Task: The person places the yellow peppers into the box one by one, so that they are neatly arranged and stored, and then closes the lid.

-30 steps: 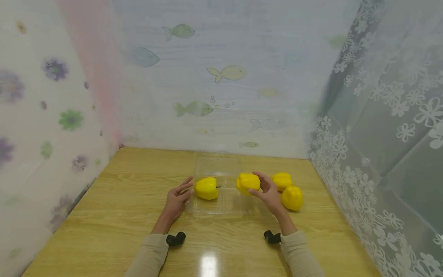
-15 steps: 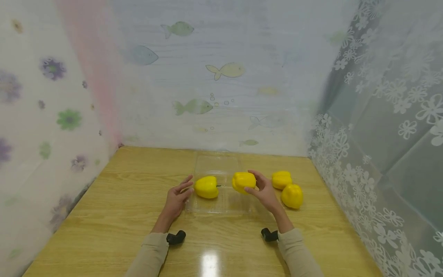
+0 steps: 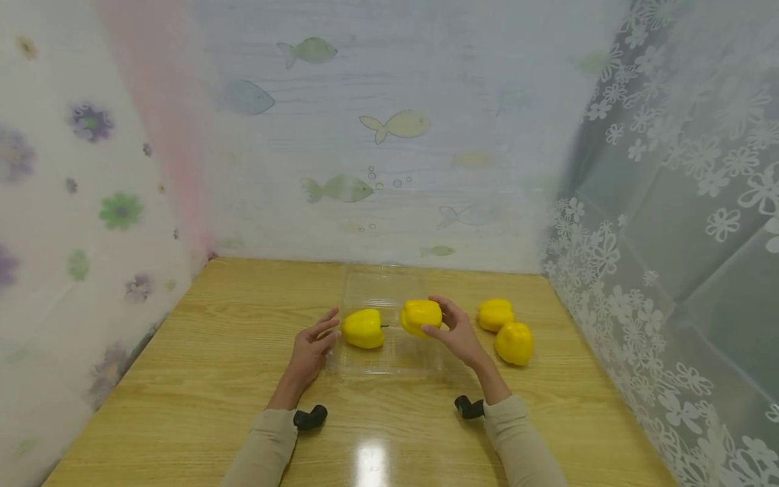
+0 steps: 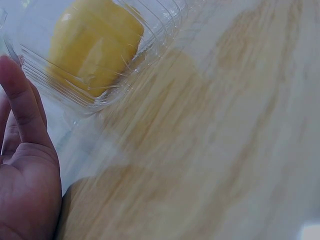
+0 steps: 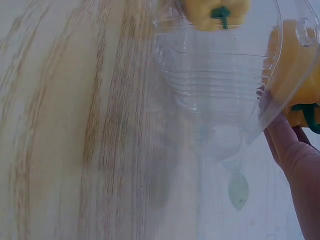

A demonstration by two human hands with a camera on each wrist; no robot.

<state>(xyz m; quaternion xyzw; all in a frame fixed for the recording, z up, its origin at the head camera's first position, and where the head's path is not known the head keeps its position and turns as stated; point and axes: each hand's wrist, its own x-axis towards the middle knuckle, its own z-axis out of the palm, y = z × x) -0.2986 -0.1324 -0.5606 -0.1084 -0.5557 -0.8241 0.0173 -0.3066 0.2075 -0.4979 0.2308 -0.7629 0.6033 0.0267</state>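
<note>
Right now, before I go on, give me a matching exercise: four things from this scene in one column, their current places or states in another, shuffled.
Things:
1. left hand
2. right hand
3. pepper with stem showing
4. two loose peppers

States:
A. lies in the clear tray
B. on the table, right of the tray
C. holds a yellow pepper
D. open, at the tray's left edge

Pairs: 1-D, 2-C, 3-A, 4-B

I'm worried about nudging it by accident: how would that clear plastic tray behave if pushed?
The clear plastic tray looks thin-walled and ribbed, so probably light and flexible. On the glossy table it would likely slide easily, though the pepper inside adds some weight.
</note>
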